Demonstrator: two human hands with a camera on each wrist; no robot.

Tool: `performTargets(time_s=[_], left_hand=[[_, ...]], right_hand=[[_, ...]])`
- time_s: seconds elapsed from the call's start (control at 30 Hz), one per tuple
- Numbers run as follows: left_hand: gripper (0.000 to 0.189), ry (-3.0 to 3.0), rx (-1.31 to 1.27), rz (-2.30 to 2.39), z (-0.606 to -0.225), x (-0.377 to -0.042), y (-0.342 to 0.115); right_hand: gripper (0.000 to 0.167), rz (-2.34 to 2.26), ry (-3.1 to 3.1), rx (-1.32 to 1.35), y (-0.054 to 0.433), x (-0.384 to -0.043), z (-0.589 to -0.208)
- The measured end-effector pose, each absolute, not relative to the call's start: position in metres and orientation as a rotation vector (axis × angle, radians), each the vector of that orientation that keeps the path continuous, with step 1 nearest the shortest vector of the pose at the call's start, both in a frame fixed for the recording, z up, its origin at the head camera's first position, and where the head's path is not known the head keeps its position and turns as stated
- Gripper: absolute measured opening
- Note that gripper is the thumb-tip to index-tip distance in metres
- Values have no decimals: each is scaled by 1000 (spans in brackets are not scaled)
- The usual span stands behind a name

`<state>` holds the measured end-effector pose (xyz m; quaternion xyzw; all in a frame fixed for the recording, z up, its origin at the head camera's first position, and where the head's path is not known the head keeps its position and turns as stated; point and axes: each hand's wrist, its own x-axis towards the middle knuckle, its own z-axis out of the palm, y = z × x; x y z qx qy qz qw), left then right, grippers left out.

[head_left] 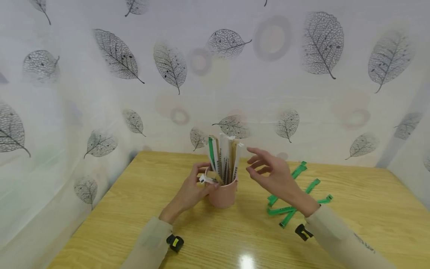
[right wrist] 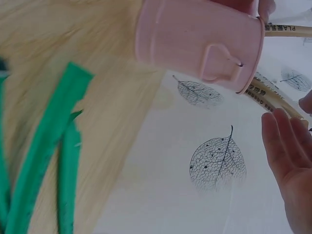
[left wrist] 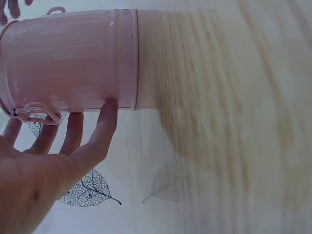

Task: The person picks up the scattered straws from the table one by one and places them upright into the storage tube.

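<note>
A small pink bucket (head_left: 222, 197) with wire side handles stands upright on the table. Several straws in printed wrappers (head_left: 226, 158), mostly white and brown with one green at the left, stick up from it. One white-tipped wrapper (head_left: 207, 179) leans low over the rim by my left thumb. My left hand (head_left: 186, 196) holds the bucket from the left, thumb near the rim; fingers touch its wall (left wrist: 73, 58) in the left wrist view. To the right of the straw tops, my right hand (head_left: 275, 175) hovers with fingers loosely bent and nothing between them.
Several green wrapped straws (head_left: 312, 186) lie crossed on the wooden table (head_left: 147, 186), under and beside my right forearm. A leaf-patterned white curtain (head_left: 215, 82) surrounds the table's back and sides. Black straps with small devices (head_left: 175, 243) hang at both wrists.
</note>
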<state>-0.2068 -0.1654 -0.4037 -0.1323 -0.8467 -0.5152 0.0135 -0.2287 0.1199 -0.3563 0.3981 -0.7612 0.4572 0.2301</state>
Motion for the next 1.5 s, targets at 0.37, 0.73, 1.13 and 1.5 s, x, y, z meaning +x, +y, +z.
performTargets(time_s=[0.37, 0.73, 1.13, 1.5], left_hand=[[69, -2632, -406, -1602, -403, -206, -165], [70, -2646, -407, -1596, -404, -206, -164], [68, -2635, -428, -1577, -402, -206, -165], [68, -2651, -422, -1579, -402, -206, -165]], right_hand=[[34, 756, -2247, 1482, 171, -218, -380], [24, 539, -2704, 1429, 207, -203, -395], [40, 359, -2641, 1383, 207, -195, -406], [43, 217, -2516, 1411, 205, -197, -410]])
